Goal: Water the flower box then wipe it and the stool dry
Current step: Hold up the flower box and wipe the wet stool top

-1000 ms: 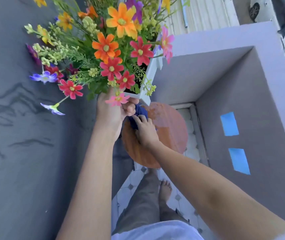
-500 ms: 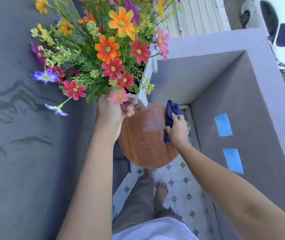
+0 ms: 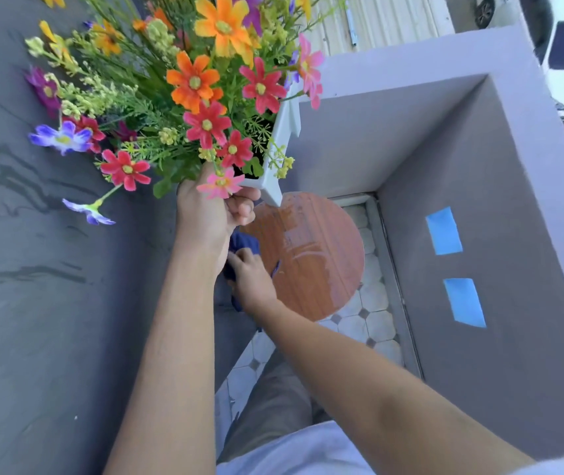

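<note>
No readable text, label, brand, number or sign is showing anywhere in the view; the two blue tape patches [image 3: 443,230] on the grey wall [image 3: 513,200] are carrying no writing.

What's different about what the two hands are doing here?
The left hand is raised and grips the near end of the white flower box, holding it lifted off the stool. The right hand is lower, pressing a dark blue cloth against the stool's left side. The left hand is partly hidden by flowers; the right hand is in plain view. Both are bare, and each is closed on something.
</note>
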Motion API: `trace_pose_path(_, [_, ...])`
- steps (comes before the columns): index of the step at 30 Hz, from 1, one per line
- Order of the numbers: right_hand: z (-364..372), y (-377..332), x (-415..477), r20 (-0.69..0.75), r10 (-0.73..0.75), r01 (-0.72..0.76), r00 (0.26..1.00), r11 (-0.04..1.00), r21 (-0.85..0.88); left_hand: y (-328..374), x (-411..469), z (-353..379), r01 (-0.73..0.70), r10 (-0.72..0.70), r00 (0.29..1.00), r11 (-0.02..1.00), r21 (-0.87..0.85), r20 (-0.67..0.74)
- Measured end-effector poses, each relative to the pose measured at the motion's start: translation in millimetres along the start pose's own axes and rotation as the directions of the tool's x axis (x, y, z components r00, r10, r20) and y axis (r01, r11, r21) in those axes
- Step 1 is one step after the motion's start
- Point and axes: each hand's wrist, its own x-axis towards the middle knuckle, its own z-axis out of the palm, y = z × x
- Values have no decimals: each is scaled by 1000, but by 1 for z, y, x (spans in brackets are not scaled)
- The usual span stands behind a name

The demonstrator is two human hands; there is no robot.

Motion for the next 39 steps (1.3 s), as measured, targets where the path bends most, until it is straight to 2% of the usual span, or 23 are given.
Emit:
trace_pose_path(4, [4, 10, -33, 6, -5, 5, 1000, 1000, -6, -2, 4, -3, 14, -14, 1000, 1000, 13, 4])
trace_pose_path(8, [-19, 50, -67, -50, 20, -21, 999, 1000, -9, -4, 2, -5, -15, 14, 1000, 1000, 23, 10])
trace_pose_path(11, [-52, 93, -84, -166, 144, -143, 976, 990, 17, -4, -2, -4, -33, 32, 999, 999, 33, 17])
trace_pose_path(15, [-102, 140, -85, -330, 377, -361, 866, 926, 111, -7, -4, -3, -28, 28, 999, 999, 38, 16])
trace_pose_path(18, [-123, 153, -77, -350, 438, -404, 828, 899, 169, -9, -7, -1, -18, 17, 1000, 999, 39, 16])
trace_pose_path(22, [-117, 138, -59, -341, 449, -401, 826, 893, 203, -4, -13, 5, -8, 8, 1000, 1000, 30, 7])
trace_pose_path(25, [-94, 107, -51, -297, 385, -336, 874, 920, 203, -1, -15, 9, -8, 7, 1000, 1000, 9, 20])
trace_pose_path(28, [-57, 71, -48, -167, 204, -182, 965, 974, 137, -2, -12, 7, 6, -6, 999, 1000, 5, 41])
trace_pose_path(30, [-31, 51, -52, -68, 86, -79, 994, 991, 104, -3, -11, 5, 11, -11, 998, 1000, 1, 56])
trace_pose_path(33, [-4, 41, -72, 19, -12, 10, 1000, 995, 101, -2, -12, 2, 16, -17, 998, 1000, 5, 66])
trace_pose_path(39, [-18, 84, -118, -30, -20, 21, 999, 998, 55, 3, -12, 4, 42, -41, 996, 999, -15, 78])
